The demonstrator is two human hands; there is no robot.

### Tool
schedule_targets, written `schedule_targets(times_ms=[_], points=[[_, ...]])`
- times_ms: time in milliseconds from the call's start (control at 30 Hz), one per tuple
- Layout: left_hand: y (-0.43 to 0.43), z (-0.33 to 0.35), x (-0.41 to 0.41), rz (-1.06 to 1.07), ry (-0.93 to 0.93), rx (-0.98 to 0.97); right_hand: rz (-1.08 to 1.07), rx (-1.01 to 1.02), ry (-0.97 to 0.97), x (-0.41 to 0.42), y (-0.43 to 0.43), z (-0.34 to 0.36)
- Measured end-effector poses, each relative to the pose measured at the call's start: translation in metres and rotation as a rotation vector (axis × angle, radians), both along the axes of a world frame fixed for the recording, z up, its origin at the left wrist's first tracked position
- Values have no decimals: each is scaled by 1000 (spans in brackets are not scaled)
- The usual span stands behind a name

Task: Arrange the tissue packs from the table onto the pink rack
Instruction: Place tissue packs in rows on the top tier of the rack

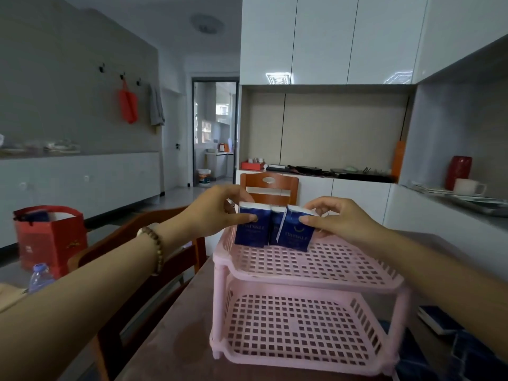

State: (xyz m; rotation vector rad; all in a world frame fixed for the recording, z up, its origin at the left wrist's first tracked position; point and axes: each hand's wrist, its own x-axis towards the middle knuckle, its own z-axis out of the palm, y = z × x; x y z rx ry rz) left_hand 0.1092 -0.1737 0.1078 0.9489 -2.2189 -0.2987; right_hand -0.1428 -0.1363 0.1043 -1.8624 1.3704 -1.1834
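The left hand (217,210) pinches the leftmost dark blue plastic-wrapped tissue pack (253,229) near its top. Its thumb lies on the printed front face and its fingers curl over the white top edge behind. The right hand (339,220) grips the rightmost dark blue tissue pack (298,232) the same way, thumb on the upper front corner and fingers bent over the top; this pack tilts slightly.

A middle dark blue tissue pack (275,226) shows only as a narrow strip between the two, and it is unclear whether either hand touches it. All three stand in a row just above the centre of the frame, at the far left end of the top shelf of the pink two-tier plastic lattice rack (316,268).

The rack stands on a brown table (170,339) in the lower middle. At the lower right edge, more dark blue packs (439,320) lie on the table. They are blurred and partly hidden by the rack and the right forearm, so their number cannot be told.

A brown bead bracelet (158,248) circles the left wrist. A dark wooden chair (129,298) stands at the lower left, largely covered by the left forearm. Behind the packs only the top of an orange-brown wooden chair back (270,185) shows. At the far left are a red paper gift bag (49,237) and a clear plastic bottle with a blue cap (41,279), its base cut off by the forearm
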Motion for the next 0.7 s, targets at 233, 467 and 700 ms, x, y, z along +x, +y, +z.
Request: schedule_targets(times_ms=[233,467,700], points=[[-12,-10,-3,18,6,-5,6,-65,119,10,-16,-6],[-14,-14,-4,45,37,5,-27,-100,142,14,-23,-10],[-14,-16,-3,86,80,34,-22,-126,182,12,-23,-13]])
